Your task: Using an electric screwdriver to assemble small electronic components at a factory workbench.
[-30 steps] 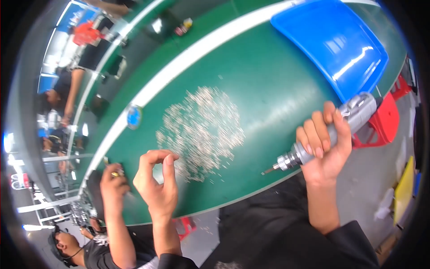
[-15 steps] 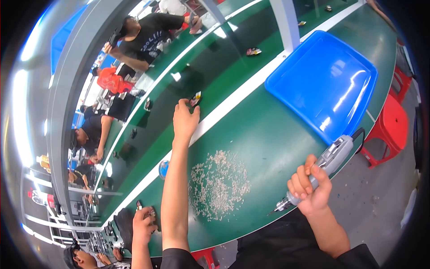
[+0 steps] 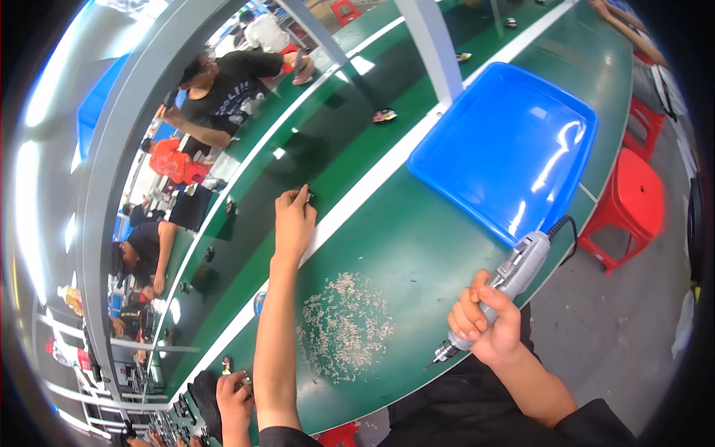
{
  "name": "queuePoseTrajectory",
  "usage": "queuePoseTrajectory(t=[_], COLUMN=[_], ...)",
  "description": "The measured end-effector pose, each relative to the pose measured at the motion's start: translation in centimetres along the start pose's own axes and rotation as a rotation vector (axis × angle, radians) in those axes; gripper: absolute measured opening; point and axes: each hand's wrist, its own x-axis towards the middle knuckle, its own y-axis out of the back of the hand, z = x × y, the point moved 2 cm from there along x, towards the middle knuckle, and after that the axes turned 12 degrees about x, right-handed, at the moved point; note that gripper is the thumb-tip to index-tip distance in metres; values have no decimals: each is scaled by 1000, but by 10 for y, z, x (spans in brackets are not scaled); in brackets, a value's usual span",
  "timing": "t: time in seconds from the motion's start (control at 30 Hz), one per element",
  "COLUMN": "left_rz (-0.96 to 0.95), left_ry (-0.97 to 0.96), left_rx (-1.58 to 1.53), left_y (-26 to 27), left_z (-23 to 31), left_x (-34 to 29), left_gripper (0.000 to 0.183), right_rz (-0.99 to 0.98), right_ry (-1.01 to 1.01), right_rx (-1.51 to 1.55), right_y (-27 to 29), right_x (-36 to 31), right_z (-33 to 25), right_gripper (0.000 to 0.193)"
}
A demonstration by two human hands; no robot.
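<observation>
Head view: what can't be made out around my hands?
All in the head view:
- Small item at the left hand: mostly hidden by fingers.
- Blue object: mostly behind the left forearm.
- Driver: grip covered by the right hand.
- Pale bits: too small to tell their shape.
- Co-worker's hand: rest of the arm cut off by the lower edge.

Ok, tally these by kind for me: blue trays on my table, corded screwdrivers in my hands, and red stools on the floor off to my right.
Blue tray: 1
Grey corded screwdriver: 1
Red stools: 2
Total: 4
</observation>
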Motion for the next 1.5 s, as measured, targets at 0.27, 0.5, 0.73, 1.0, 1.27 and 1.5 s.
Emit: queuePoseTrajectory(t=[0.27,0.5,0.73,1.0,1.27,1.5], left_rz=[-15,-114,-85,209,122,171], left_ry=[-488,-608,-505,-643,-617,-623], left_rx=[-249,-492,-526,-442,-414,-379], left_y=[92,99,96,89,97,96], left_z=[149,187,195,205,208,212], left_x=[-86,-137,-150,-160,-162,-170], left_gripper=[54,49,48,34,33,34], right_rz=[-2,57,187,258,266,269], right_ry=[-26,-56,-67,-49,6,-3], right_rx=[14,-7,-24,-262,-179,-229], right_y=[-3,-5,5,5,12,9], right_x=[-7,-35,-56,-63,-62,-62], right_z=[-5,-6,10,24,29,24], right_gripper=[14,16,16,16,15,14])
